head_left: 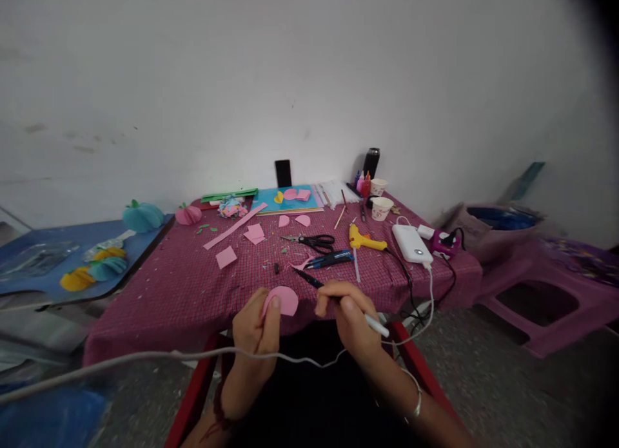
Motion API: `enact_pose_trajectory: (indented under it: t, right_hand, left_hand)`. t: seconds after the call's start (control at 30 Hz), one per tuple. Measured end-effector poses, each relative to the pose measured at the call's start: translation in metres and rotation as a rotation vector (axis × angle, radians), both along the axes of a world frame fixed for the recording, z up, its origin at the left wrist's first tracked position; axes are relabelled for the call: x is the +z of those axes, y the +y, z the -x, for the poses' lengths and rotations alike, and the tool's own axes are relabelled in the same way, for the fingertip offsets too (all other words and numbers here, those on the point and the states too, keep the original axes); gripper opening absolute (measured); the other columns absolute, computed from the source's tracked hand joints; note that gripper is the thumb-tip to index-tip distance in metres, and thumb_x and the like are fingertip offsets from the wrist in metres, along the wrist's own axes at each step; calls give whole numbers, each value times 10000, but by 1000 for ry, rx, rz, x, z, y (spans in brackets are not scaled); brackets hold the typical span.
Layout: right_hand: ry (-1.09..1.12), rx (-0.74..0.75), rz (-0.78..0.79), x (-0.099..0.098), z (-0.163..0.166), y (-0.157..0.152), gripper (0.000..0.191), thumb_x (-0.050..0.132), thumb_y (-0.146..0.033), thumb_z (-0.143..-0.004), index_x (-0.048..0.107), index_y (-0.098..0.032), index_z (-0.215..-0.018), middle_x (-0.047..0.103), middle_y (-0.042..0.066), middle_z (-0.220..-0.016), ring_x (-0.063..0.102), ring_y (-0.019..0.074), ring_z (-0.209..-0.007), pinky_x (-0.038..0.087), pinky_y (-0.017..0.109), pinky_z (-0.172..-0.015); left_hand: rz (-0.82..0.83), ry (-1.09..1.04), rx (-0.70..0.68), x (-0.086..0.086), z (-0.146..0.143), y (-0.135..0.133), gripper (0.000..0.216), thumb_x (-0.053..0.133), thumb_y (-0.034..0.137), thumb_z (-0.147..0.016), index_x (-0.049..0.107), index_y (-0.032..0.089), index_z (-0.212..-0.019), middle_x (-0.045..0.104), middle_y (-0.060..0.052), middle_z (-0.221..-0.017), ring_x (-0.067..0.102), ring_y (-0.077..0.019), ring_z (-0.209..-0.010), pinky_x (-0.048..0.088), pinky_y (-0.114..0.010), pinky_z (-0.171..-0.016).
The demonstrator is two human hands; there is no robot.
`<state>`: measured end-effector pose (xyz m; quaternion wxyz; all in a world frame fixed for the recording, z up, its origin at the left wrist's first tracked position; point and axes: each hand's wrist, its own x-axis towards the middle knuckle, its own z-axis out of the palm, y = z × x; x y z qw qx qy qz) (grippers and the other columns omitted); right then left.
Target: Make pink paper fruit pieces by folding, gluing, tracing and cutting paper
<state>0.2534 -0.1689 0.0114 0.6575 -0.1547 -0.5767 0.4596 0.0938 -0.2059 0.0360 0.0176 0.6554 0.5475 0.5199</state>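
Between the thumb and fingers of my left hand is a rounded piece of pink paper, held up at the table's near edge. My right hand grips a pen with a black front and a white rear end. The pen's tip points left, above the paper disc and apart from it. Just beyond my hands lie a blue-and-black cutter or plier-like tool, black-handled scissors and a small black piece, perhaps a cap.
A yellow glue gun lies right of the scissors. A white power bank has a cable running across my lap. Pink paper squares, a pink strip, paper cups and a phone are further back. Folded-paper fruits sit left.
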Motion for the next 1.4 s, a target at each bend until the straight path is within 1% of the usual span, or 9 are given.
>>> enact_pose_trajectory:
  t: [0.13, 0.23, 0.53, 0.73, 0.9, 1.03, 1.17, 1.3, 1.4]
  right_hand:
    - [-258, -121, -205, 12, -3, -11, 215, 439, -199, -910, 651, -230, -895, 615, 11, -660, 553, 166, -671, 424, 331, -672]
    - [-339, -176, -339, 19, -1, -12, 213, 429, -148, -868, 626, -222, -839, 600, 6, -620, 532, 162, -628, 414, 331, -641]
    - [-450, -227, -463, 29, 5, -15, 201, 431, -104, -797, 604, -205, -803, 583, 8, -623, 532, 154, -610, 412, 325, -615]
    - [-429, -254, -416, 27, 5, -15, 206, 441, -86, -791, 605, -206, -823, 586, 0, -622, 533, 153, -612, 399, 330, -631]
    - [-417, -185, -441, 29, 4, -16, 197, 444, -102, -789, 600, -220, -817, 583, 6, -622, 537, 162, -614, 404, 333, -631]
    - [-426, -193, -382, 30, 3, -16, 210, 437, -100, -802, 602, -229, -812, 595, 3, -613, 542, 164, -602, 407, 340, -630]
    - [-397, -107, -438, 28, 4, -15, 205, 427, -122, -804, 602, -228, -817, 603, 5, -607, 546, 166, -605, 420, 346, -637]
    - [-410, -152, -366, 28, 5, -15, 206, 433, -106, -820, 602, -225, -815, 606, 5, -620, 548, 161, -616, 415, 344, -646]
    - [-406, -83, -387, 27, 4, -15, 209, 428, -107, -817, 603, -222, -813, 606, 0, -608, 550, 157, -609, 417, 342, -651]
  left_hand:
    - [-19, 62, -4, -2, 1, 1, 296, 425, 150, -911, 374, 207, -625, 386, 47, -578, 404, -101, -508, 317, -245, -512]
    - [-84, 117, -2, -5, 2, 4, 318, 436, 111, -898, 331, 213, -616, 347, 54, -572, 376, -97, -500, 295, -250, -512]
    - [-137, 195, -5, -7, 2, 8, 301, 452, 62, -886, 387, 205, -630, 404, 42, -581, 417, -104, -530, 309, -252, -534]
    - [-141, 158, 30, -9, 2, 8, 303, 457, 84, -888, 394, 208, -618, 423, 41, -569, 427, -105, -510, 310, -258, -521]
    - [-71, 154, -10, -9, 2, 8, 295, 431, 92, -896, 446, 202, -623, 490, 24, -592, 458, -112, -530, 309, -260, -517]
    - [-65, 145, 12, -10, 2, 8, 303, 441, 111, -889, 413, 206, -602, 440, 39, -561, 433, -107, -498, 303, -253, -506]
    - [-63, 118, 7, -9, 2, 9, 314, 435, 98, -859, 376, 211, -572, 394, 50, -528, 400, -103, -465, 287, -252, -483]
    - [-35, 110, -2, -9, 1, 10, 300, 429, 124, -884, 408, 206, -596, 425, 44, -556, 423, -106, -493, 298, -250, -501]
    - [-48, 106, 12, -9, 1, 10, 320, 426, 133, -882, 368, 214, -578, 382, 54, -537, 398, -104, -470, 289, -249, -486]
